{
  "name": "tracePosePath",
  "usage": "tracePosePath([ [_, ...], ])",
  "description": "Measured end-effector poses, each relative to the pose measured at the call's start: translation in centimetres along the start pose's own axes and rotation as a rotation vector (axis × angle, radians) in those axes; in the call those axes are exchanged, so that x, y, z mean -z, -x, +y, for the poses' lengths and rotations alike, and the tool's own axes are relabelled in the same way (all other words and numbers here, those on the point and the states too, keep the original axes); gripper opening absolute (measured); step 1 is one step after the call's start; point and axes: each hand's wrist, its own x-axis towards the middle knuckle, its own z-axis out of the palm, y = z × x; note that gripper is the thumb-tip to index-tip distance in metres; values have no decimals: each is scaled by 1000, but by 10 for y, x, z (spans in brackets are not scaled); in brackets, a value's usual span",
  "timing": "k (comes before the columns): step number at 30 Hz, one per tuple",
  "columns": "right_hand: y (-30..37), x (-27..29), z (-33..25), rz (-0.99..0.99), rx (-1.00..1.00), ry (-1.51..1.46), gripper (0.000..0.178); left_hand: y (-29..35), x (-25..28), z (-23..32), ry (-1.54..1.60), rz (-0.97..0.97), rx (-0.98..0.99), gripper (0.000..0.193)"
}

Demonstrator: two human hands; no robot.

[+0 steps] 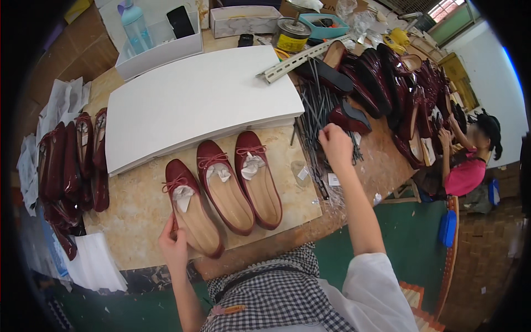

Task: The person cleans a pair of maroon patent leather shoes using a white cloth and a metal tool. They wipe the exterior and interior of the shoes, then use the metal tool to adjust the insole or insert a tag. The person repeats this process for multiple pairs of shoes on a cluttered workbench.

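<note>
Three dark red ballet flats with bows stand side by side on the worktop, toes pointing away, white crumpled paper in their fronts. My left hand [174, 241] is closed on the outer side of the leftmost flat [200, 226]. The middle flat [231, 203] and the right flat [266, 193] stand untouched. Over to the right, my right hand [336, 145] is pinched above a heap of thin dark rods [311, 149]. What its fingertips hold, if anything, cannot be made out. A dark red shoe [349, 117] lies just beyond that hand.
Behind the flats lies a stack of white board [199, 99], with a slotted metal rail [301, 62] across its right end. More dark red shoes [66, 160] crowd the left edge. A shoe pile [387, 83] fills the right; a co-worker [467, 166] sits beyond it.
</note>
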Motion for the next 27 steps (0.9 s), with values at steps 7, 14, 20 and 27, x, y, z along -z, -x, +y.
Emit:
tracePosePath([
  [7, 31, 58, -115, -301, -162, -687, 26, 2, -23, 47, 1109, -336, 517, 70],
  [14, 93, 102, -222, -815, 171, -964, 35, -18, -34, 64, 758, -154, 132, 62],
  [20, 79, 93, -242, -816, 175, -999, 29, -10, -36, 58, 665, -80, -18, 63],
  [27, 95, 70, -267, -298, 416, -834, 29, 7, -48, 57, 614, -8, -127, 79],
])
